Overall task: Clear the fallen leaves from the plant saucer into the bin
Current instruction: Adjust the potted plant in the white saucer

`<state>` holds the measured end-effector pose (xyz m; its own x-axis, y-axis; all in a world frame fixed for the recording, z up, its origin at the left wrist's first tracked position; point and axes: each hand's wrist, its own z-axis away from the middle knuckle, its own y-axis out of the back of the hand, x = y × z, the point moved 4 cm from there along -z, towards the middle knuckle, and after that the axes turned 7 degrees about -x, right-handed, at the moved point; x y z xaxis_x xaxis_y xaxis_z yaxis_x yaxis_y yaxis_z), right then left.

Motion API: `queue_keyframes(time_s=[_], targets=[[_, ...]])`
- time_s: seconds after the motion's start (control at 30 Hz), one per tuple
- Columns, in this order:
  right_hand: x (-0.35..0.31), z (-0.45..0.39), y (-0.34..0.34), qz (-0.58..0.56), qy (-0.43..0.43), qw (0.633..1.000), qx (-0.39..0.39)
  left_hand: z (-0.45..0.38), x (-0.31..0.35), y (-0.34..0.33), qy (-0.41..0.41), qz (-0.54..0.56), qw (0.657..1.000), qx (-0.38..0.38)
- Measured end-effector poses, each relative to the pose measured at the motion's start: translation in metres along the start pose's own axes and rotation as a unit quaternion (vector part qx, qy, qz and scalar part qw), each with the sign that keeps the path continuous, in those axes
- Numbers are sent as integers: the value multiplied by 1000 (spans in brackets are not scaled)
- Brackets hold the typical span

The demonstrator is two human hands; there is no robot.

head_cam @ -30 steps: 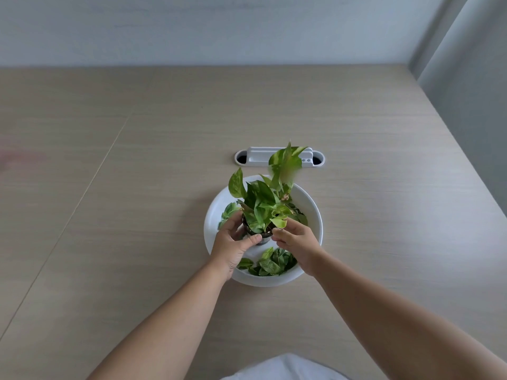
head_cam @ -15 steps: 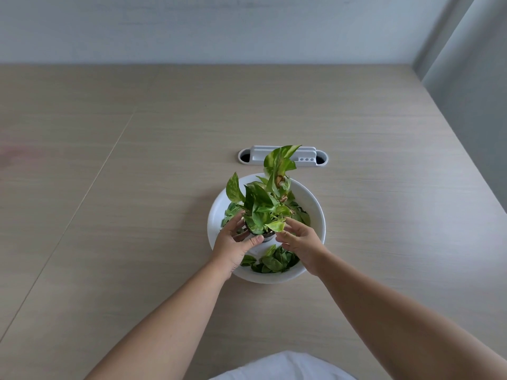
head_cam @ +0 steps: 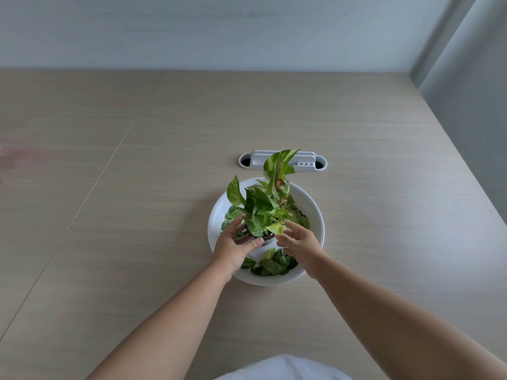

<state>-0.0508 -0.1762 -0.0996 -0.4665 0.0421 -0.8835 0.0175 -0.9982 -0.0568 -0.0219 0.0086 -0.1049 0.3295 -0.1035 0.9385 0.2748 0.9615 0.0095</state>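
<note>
A small pothos plant (head_cam: 263,207) in a little dark pot (head_cam: 266,239) stands in the middle of a wide white saucer (head_cam: 315,212). Several loose green leaves (head_cam: 271,266) lie in the saucer's near part, and more lie at its left and right behind the plant. My left hand (head_cam: 233,248) wraps the pot from the left, thumb across its front. My right hand (head_cam: 301,242) is just right of the pot, fingers spread and brushing a low leaf, holding nothing. No bin is in view.
The saucer rests on a pale wooden table (head_cam: 137,215). A white cable-port cover (head_cam: 282,160) sits in the tabletop just behind the saucer. A grey wall (head_cam: 466,105) borders the table's right side. White cloth (head_cam: 285,368) shows at the bottom edge.
My right hand's fingers have come off the pot and spread apart. My left hand keeps its hold on the pot. The plant has barely shifted.
</note>
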Motion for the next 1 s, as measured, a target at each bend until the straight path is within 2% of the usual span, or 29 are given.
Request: queue_keyframes(time_s=[0.37,0.5,0.57,0.67,0.8,0.9,1.0], targets=[[-6,7,-3,32,2,999,27,6,6,1,-6,-34,999,-1],[-9,10,-1,71,2,997,32,11,12,7,-2,-156,988,11],[-8,14,1,139,7,990,30,18,15,12,-13,-229,973,8],[-6,28,7,273,15,962,5,30,18,27,-35,-326,945,-3],[4,49,14,456,102,883,-49,40,13,57,-73,-429,899,-44],[18,60,17,531,161,826,-96,42,8,70,-97,-476,869,-95],[27,64,19,569,202,793,-78,40,7,74,-89,-496,856,-117]])
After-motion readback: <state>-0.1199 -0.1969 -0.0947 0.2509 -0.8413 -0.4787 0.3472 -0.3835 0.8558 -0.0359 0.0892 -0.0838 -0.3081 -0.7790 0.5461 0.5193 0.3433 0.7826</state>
